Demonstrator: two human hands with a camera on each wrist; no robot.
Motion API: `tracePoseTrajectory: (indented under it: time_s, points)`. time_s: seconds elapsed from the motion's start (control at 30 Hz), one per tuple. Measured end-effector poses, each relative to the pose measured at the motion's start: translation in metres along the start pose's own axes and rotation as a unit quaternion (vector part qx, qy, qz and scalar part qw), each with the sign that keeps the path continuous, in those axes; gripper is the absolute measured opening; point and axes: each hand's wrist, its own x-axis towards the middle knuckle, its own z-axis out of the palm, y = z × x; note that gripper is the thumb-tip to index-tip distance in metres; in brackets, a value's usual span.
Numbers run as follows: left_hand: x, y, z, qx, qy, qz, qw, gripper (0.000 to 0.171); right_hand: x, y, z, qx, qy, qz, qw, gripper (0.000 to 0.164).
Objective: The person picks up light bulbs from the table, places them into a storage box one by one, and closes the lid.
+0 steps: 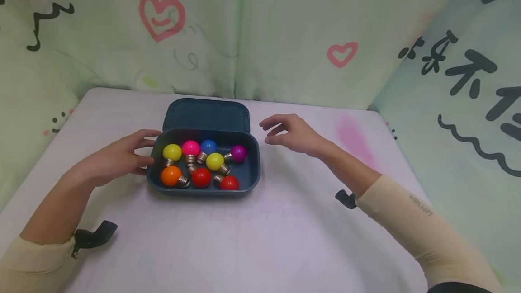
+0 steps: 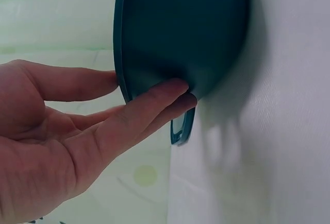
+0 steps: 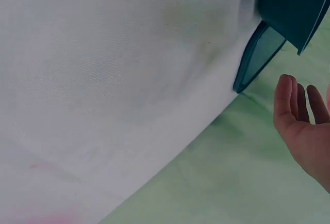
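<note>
Colourful small light bulbs with metal screw bases lie in a dark blue box (image 1: 203, 192), among them an orange bulb (image 1: 170, 176), a pink bulb (image 1: 190, 148) and a purple bulb (image 1: 238, 153). My left hand (image 1: 116, 157) is at the box's left end. In the left wrist view its fairly straight fingers (image 2: 154, 100) rest against the outer wall, and one fingertip meets the rim. Right of the box, my right hand (image 1: 295, 134) hovers with loosely bent fingers and nothing in them. The right wrist view shows this hand (image 3: 307, 126) apart from the box.
The lid (image 1: 206, 115) lies folded back behind the box, toward the table's far edge. Everything stands on a pale table (image 1: 244, 238) with a pink stain (image 1: 354, 139) at right. Green printed cloth (image 1: 281, 21) hangs around it. Dark wrist mounts (image 1: 95, 236) jut from both sleeves.
</note>
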Motion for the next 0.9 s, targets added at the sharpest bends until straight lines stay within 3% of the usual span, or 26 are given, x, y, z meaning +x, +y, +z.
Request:
tracePoseTrajectory:
  time_s: [0.23,0.37,0.53,0.73,0.9]
  points:
    - [-0.004,-0.004,-0.010,0.003,0.009,0.001,1.0000,0.073,0.008,0.001,0.002,0.060,-0.001,0.056,0.997,0.039]
    - [0.003,-0.002,-0.021,-0.004,0.008,0.001,1.0000,0.071,0.017,-0.002,0.005,0.091,-0.001,0.091,0.992,0.042]
    - [0.025,0.004,-0.036,-0.016,-0.001,-0.003,0.9999,0.066,0.032,-0.003,0.007,0.141,-0.001,0.123,0.982,0.042]
    - [0.057,0.009,-0.051,-0.038,-0.014,-0.032,0.9986,0.062,0.049,0.002,0.012,0.198,-0.010,0.172,0.965,0.043]
    - [0.078,0.012,-0.057,-0.025,-0.018,-0.060,0.9977,0.061,0.060,0.006,0.015,0.222,-0.015,0.220,0.950,0.045]
